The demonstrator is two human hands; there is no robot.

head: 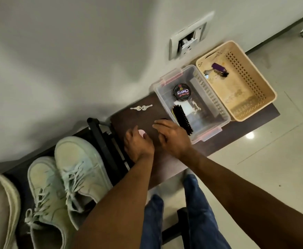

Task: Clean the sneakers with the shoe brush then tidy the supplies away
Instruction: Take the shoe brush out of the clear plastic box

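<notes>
far left: part of a pale shoe (1,203) at the frame edge. next to it the pair of pale green sneakers (64,184), side by side and touching, laces up, on a dark rack (107,146) that sits lower than the bench.

bench (165,166): dark brown top, set against the wall. two small silver keys (141,108) lie near the wall side, apart from your hands.

your left hand (138,143) rests on the bench, fingers curled around a small pink object (142,132); only its pale top shows past the knuckles, so what it is cannot be told. your right hand (172,136) lies just beside the left, palm down, fingers loosely extended over the bench, grasping nothing visible. a small dark thing peeks out past its fingertips; not identifiable.

immediately right of your right hand: clear plastic box (219,123) with pink latches, lid off. inside it the black shoe brush (182,119) lies bristles up along the near-left wall, close to your right hand but not touched. the round polish tin (181,92) labelled "cherry" lies flat deeper in the same box, toward the wall.

right of the box, touching it: beige perforated basket (265,87) holding a bunch of keys with a purple fob (217,69).

wall above: a white socket plate (188,40).
</notes>
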